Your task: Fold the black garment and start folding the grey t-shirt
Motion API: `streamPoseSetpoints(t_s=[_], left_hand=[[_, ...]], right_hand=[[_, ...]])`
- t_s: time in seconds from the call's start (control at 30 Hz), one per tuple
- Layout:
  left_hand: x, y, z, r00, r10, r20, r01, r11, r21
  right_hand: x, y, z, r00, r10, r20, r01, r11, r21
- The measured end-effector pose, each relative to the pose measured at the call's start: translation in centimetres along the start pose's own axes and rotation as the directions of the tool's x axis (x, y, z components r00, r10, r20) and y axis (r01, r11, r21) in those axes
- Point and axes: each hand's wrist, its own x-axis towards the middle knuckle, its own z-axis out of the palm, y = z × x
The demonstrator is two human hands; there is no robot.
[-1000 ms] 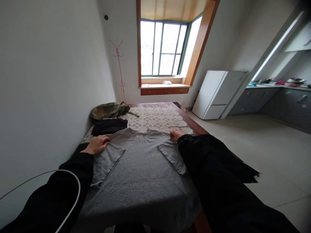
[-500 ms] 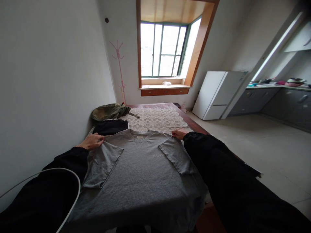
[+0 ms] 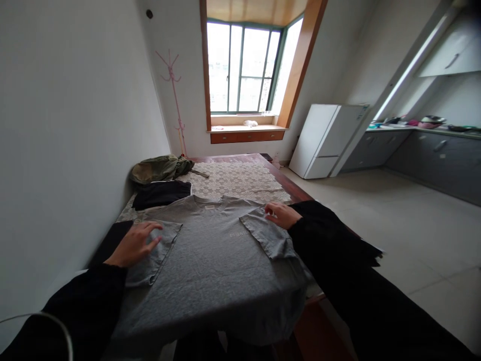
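Observation:
A grey short-sleeved T-shirt [image 3: 203, 260] lies spread front side up, its collar toward the far end of the table [image 3: 244, 158] and its hem hanging over the near edge. Pale lettering shows on its chest. Over the sleeve on the left is my left hand [image 3: 137, 243], fingers curved and apart, with nothing between them. My right hand [image 3: 281, 214] is at the shoulder of the other sleeve, thumb and fingers parted and loosely bent. Whether its fingertips touch the cloth I cannot tell.
Beyond the shirt, folded black cloth [image 3: 163, 194] and a green-brown bag [image 3: 158, 169] lie on a patterned lace tablecloth [image 3: 233, 178]. A wall borders the table on the left. A white cable [image 3: 56, 321] crosses my left sleeve. A white fridge [image 3: 325, 140] stands farther right.
Both hands have let go of the shirt's shoulders. My left hand has come nearer and down over the sleeve; my right has opened beside its sleeve. The view has shifted slightly.

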Motion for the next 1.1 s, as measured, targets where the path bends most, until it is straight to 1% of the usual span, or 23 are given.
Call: streamPoseSetpoints(t_s=[0.07,0.17,0.2,0.27,0.33,0.4,0.53,0.6,0.73,0.9,0.97,1.03,1.1], left_hand=[[-3.2,0.7,0.0,0.999,-0.015,0.036,0.015,1.0,-0.012],[-7.8,0.5,0.1,0.991,-0.125,0.046,0.125,0.992,0.009],[-9.1,0.3,0.2,0.984,-0.176,0.039,0.176,0.984,0.019],[-11.3,0.0,0.5,0.96,-0.279,0.017,0.278,0.96,0.035],[-12.8,0.0,0.9,0.935,-0.356,-0.002,0.356,0.934,0.024],[-13.7,0.4,1.3,0.915,-0.403,-0.016,0.403,0.915,-0.01],[-14.5,1.9,1.6,0.887,-0.46,-0.025,0.459,0.887,-0.049],[-14.7,2.6,1.5,0.89,-0.454,-0.039,0.452,0.891,-0.045],[-15.2,3.0,1.2,0.914,-0.396,-0.092,0.394,0.918,-0.038],[-15.8,2.2,1.2,0.911,-0.401,-0.099,0.403,0.915,0.01],[-15.8,2.3,1.3,0.912,-0.387,-0.137,0.396,0.917,0.043],[-15.6,2.8,1.3,0.919,-0.347,-0.187,0.367,0.927,0.082],[-15.3,3.6,1.1,0.935,-0.295,-0.198,0.321,0.939,0.119]], right_hand=[[-5.0,-1.1,0.6,1.0,0.021,0.02,-0.021,1.0,0.006],[-11.7,-2.2,2.9,0.988,0.156,-0.02,-0.156,0.987,-0.027],[-13.3,-2.4,3.8,0.979,0.2,-0.034,-0.201,0.979,-0.02],[-15.1,-2.6,5.6,0.966,0.252,-0.054,-0.251,0.968,0.028],[-15.6,-2.8,6.8,0.961,0.27,-0.061,-0.265,0.961,0.077],[-15.4,-2.9,7.3,0.953,0.298,-0.056,-0.294,0.953,0.072],[-14.7,-3.5,6.7,0.915,0.395,-0.075,-0.398,0.917,-0.032],[-14.6,-3.9,6.4,0.909,0.408,-0.087,-0.413,0.908,-0.065],[-14.7,-4.3,6.6,0.927,0.35,-0.137,-0.362,0.93,-0.071],[-15.3,-3.9,6.7,0.929,0.335,-0.157,-0.349,0.934,-0.075],[-15.2,-4.1,6.3,0.937,0.289,-0.195,-0.317,0.939,-0.133],[-14.8,-4.7,5.8,0.949,0.213,-0.233,-0.261,0.944,-0.201],[-14.2,-5.3,5.6,0.969,0.128,-0.21,-0.177,0.956,-0.234]])
